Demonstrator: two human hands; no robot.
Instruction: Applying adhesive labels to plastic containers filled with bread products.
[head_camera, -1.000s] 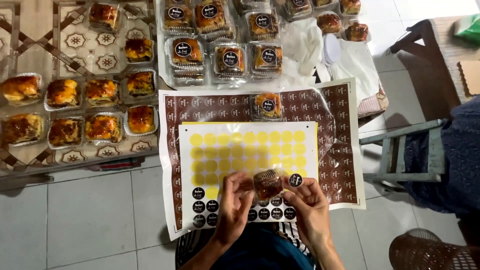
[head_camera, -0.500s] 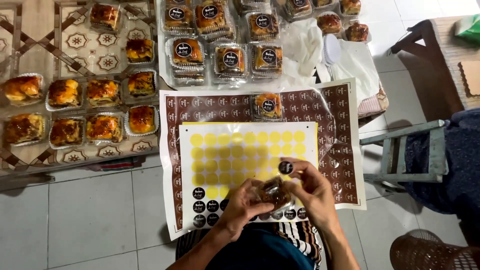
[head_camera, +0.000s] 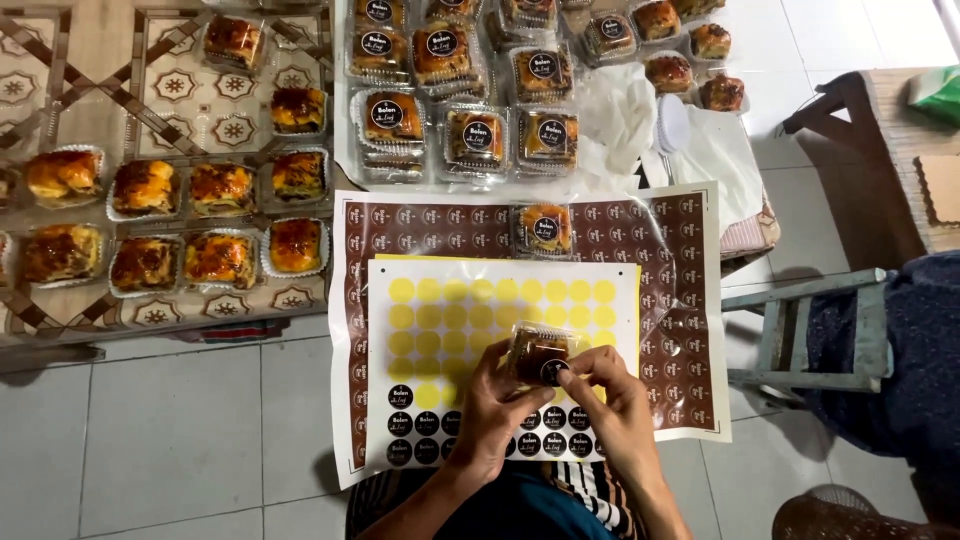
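Yellow-dotted white sticker sheet (head_camera: 480, 310), black round stickers (head_camera: 425, 423) — brown patterned paper (head_camera: 690, 330), golden-brown pastries (head_camera: 145, 185)

A patterned table (head_camera: 190, 105) carries boxed pastries (head_camera: 475, 135), with open pastries (head_camera: 145, 187) left.

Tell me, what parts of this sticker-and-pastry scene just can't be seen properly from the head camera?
- Underside of the small clear pastry box: covered by the left hand and right hand.
- Round black sticker on the box: the right fingertips hide part of it, so whether it is fully stuck down cannot be told.
- Bottom rows of the sticker sheet: hidden under both hands.
- Pastries at the left and top edges: cut off by the frame.
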